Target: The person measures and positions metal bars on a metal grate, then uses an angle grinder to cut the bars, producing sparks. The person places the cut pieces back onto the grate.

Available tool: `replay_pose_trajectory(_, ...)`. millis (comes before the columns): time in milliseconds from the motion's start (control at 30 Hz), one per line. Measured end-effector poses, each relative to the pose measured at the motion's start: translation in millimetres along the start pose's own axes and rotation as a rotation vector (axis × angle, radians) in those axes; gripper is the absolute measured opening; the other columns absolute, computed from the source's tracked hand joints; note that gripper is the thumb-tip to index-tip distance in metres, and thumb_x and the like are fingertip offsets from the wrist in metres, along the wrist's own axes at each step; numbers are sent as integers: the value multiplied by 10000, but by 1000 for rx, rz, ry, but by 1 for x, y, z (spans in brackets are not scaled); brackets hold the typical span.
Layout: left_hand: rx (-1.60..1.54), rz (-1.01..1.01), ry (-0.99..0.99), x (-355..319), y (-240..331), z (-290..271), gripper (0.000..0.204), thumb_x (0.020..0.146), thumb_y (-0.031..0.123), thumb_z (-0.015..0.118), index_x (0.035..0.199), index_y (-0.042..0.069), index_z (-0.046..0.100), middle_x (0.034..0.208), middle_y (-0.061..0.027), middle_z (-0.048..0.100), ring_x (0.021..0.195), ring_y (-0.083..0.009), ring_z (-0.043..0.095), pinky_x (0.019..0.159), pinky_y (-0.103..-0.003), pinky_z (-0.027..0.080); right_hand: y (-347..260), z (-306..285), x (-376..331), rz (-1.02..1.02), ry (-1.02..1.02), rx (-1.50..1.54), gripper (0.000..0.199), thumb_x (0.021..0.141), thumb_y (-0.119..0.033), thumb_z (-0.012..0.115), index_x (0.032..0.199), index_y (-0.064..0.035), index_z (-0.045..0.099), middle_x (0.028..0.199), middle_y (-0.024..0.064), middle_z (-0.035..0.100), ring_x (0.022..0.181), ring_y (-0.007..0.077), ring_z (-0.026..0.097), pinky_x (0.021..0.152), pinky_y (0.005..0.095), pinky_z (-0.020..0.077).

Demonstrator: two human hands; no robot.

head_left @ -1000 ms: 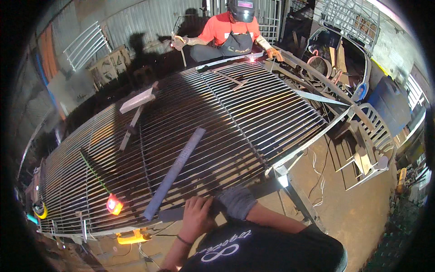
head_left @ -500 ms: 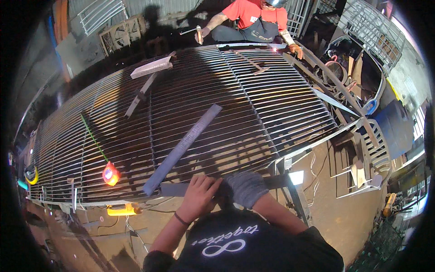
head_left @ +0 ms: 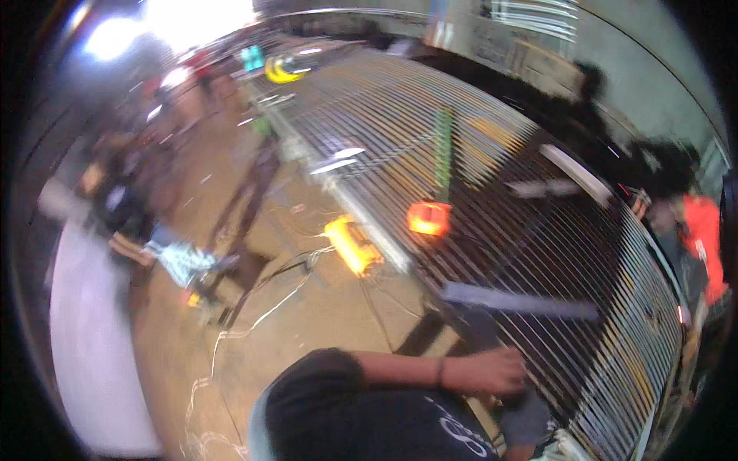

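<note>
Left hand [head_left: 492, 371] is resting on the near edge of the big metal grille [head_left: 538, 230], fingers loosely spread, gripping nothing that we can make out. Right hand [head_left: 523, 419] is showing only as a grey glove below it, lying against the same edge; motion blur is keeping us from telling whether it is closed.

Just beyond the left hand, a flat grey bar [head_left: 519, 301] is lying across the slats. Farther up, an orange tool [head_left: 429, 218] and a green strip [head_left: 443, 154] are sitting on the grille. An orange-yellow tool [head_left: 351, 244] is lying beside the grille's edge, cables [head_left: 254, 307] trailing over the floor [head_left: 307, 323]. A person in red [head_left: 703, 246] is working at the far side.
</note>
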State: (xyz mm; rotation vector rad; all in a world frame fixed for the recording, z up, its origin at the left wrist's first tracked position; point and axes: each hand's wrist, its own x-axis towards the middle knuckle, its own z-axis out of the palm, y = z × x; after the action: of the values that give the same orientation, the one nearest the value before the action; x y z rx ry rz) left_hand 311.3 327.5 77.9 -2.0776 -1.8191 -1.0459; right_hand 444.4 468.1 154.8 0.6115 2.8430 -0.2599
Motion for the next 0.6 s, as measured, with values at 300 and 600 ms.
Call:
replay_pose_trajectory(300, 204, -69, 134, 4, -3, 6, 465, 775, 260, 711, 1168, 11, 717, 1012, -100, 620, 1090, -286, 590, 1065, -502, 420, -45, 12, 50, -292, 36, -150, 401, 964, -355, 620, 1300, -152, 704, 1221, 222, 720, 1116, 374, 692, 934, 496, 542)
replay_pose_trajectory(600, 136, -1, 200, 35, -20, -16, 466, 795, 170, 698, 1236, 20, 681, 1156, -163, 626, 1336, -410, 535, 1255, -650, 279, -31, 12, 53, -297, 73, -149, 469, 972, -406, 600, 1374, -171, 655, 1284, 237, 691, 1183, 352, 668, 1000, 492, 510)
